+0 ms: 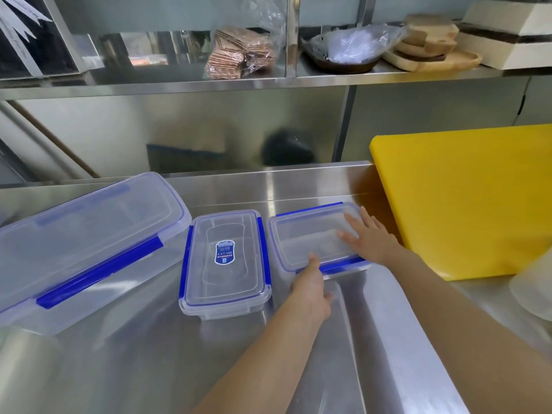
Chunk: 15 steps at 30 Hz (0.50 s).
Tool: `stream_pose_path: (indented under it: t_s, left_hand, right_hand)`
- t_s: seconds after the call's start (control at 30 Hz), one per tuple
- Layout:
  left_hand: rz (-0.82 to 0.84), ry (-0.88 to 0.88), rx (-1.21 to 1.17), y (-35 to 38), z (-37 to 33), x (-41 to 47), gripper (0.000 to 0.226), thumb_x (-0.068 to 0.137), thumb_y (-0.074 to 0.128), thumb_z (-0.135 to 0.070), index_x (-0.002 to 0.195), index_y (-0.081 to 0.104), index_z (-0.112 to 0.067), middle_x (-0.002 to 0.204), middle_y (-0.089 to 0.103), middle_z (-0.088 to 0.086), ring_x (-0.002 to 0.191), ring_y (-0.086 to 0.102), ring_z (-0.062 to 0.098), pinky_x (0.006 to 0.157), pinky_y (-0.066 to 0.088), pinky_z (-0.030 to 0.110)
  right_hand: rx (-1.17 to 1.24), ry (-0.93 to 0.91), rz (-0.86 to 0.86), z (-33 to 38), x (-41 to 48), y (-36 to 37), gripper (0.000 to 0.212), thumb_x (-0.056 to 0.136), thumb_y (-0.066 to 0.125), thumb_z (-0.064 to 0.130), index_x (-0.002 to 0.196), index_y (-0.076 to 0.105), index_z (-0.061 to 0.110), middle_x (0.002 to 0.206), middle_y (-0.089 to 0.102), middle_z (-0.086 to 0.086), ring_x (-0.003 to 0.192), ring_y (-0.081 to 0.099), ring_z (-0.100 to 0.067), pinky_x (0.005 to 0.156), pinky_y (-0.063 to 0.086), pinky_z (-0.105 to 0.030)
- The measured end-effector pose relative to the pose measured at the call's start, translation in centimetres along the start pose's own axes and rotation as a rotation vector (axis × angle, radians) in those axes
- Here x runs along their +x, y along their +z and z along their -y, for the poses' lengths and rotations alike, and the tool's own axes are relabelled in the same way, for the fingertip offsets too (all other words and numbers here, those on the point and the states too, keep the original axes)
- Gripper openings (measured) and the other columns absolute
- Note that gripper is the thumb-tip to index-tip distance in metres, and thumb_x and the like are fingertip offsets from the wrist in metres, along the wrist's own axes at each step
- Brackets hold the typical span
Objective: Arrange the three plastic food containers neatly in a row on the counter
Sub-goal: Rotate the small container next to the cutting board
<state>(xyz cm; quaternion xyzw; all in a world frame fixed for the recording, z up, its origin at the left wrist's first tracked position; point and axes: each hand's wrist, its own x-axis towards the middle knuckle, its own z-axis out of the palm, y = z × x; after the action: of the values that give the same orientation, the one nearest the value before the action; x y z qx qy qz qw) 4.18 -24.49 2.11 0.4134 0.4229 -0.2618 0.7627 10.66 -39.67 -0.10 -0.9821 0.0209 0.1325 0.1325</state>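
The middle container [225,264] carries a small blue label [224,251] on its clear lid; the white print on it is too small to read. No other writing can be made out.

Three clear plastic containers with blue clips sit side by side on a steel counter [149,369]. The large container [86,240] lies at the left, angled, with its long blue clip facing forward. The middle container stands just beside it, its short end toward the viewer. The right container [313,239] lies just beside the middle one, turned crosswise and slightly askew.

The left hand [310,289] is at the near edge of the right container, thumb on the lid's rim and the other fingers curled below, gripping that edge. The right hand [369,237] lies flat on the same lid with fingers spread, pressing down near its right end.

A thick yellow cutting board [466,198] lies on the counter to the right, close to the right container. Behind the counter runs a steel backsplash, and above it a steel shelf [179,82] holding a bag of brown wafers [239,52], a dark bowl covered in clear plastic [349,49], stacked wooden boards [430,46] and a cream box with a dark band [507,34].
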Motion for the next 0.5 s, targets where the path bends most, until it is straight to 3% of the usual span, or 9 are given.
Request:
stream_pose_path:
  t_s: [0.07, 0.13, 0.23, 0.3, 0.37, 0.43, 0.5]
  left_hand:
    - [-0.082, 0.064, 0.01, 0.6, 0.3, 0.5, 0.057, 0.078, 0.064, -0.05, 0.123, 0.045, -0.02, 0.113, 0.051, 0.006, 0.099, 0.052, 0.027, 0.085, 0.045, 0.037]
    - [-0.148, 0.12, 0.052, 1.1, 0.5, 1.4, 0.062, 0.08, 0.058, -0.053, 0.127, 0.042, -0.016, 0.125, 0.05, 0.006, 0.11, 0.051, 0.029, 0.097, 0.043, 0.038]
    - [-0.216, 0.184, 0.098, 1.4, 0.0, 2.9, 0.064, 0.085, 0.052, -0.05, 0.133, 0.038, -0.01, 0.136, 0.048, 0.016, 0.12, 0.049, 0.034, 0.106, 0.039, 0.046]
    - [-0.22, 0.226, 0.09, 1.4, -0.7, 3.4, 0.058, 0.087, 0.049, -0.047, 0.133, 0.039, -0.012, 0.134, 0.049, 0.016, 0.119, 0.05, 0.034, 0.105, 0.04, 0.048]
    - [-0.208, 0.266, 0.089, 1.2, -1.1, 3.6, 0.052, 0.087, 0.05, -0.042, 0.132, 0.041, -0.016, 0.127, 0.053, 0.015, 0.111, 0.054, 0.033, 0.101, 0.044, 0.049]
    - [-0.202, 0.305, 0.113, 1.0, -0.9, 3.7, 0.057, 0.083, 0.06, -0.04, 0.131, 0.041, -0.017, 0.122, 0.056, 0.014, 0.108, 0.056, 0.033, 0.099, 0.046, 0.05]
    - [-0.187, 0.313, 0.153, 0.8, 0.0, 3.5, 0.068, 0.074, 0.072, -0.035, 0.131, 0.039, -0.017, 0.122, 0.056, 0.013, 0.106, 0.056, 0.033, 0.097, 0.048, 0.05]
  right_hand:
    - [-0.032, -0.002, -0.002, 0.0, -0.2, 0.1, 0.058, 0.093, 0.024, 0.048, 0.144, 0.007, 0.026, 0.158, -0.005, -0.007, 0.143, -0.001, -0.034, 0.114, 0.017, -0.055]
    - [-0.033, 0.061, -0.031, 0.5, -0.6, -0.1, 0.058, 0.092, 0.026, 0.05, 0.142, 0.012, 0.026, 0.157, 0.001, -0.009, 0.14, 0.015, -0.038, 0.109, 0.028, -0.052]
    - [-0.118, 0.154, -0.069, 1.2, -1.8, -0.4, 0.054, 0.089, 0.031, 0.055, 0.132, 0.03, 0.022, 0.149, 0.026, -0.01, 0.111, 0.052, -0.033, 0.079, 0.047, -0.04]
    - [-0.227, 0.18, -0.116, 1.4, -2.3, -0.9, 0.052, 0.086, 0.037, 0.058, 0.119, 0.047, 0.018, 0.128, 0.047, -0.008, 0.09, 0.059, -0.027, 0.063, 0.043, -0.032]
    - [-0.209, 0.186, -0.221, 1.1, -2.0, -1.7, 0.041, 0.084, 0.047, 0.053, 0.099, 0.058, 0.016, 0.089, 0.056, -0.004, 0.073, 0.057, -0.023, 0.055, 0.039, -0.03]
    - [-0.036, 0.164, -0.327, 0.5, -1.2, -2.9, 0.03, 0.084, 0.055, 0.045, 0.089, 0.059, 0.015, 0.075, 0.055, -0.004, 0.076, 0.059, -0.025, 0.056, 0.041, -0.031]
    - [0.046, 0.086, -0.365, -0.6, 0.0, -3.5, 0.037, 0.084, 0.056, 0.043, 0.112, 0.056, 0.019, 0.108, 0.061, -0.008, 0.103, 0.057, -0.027, 0.081, 0.047, -0.039]
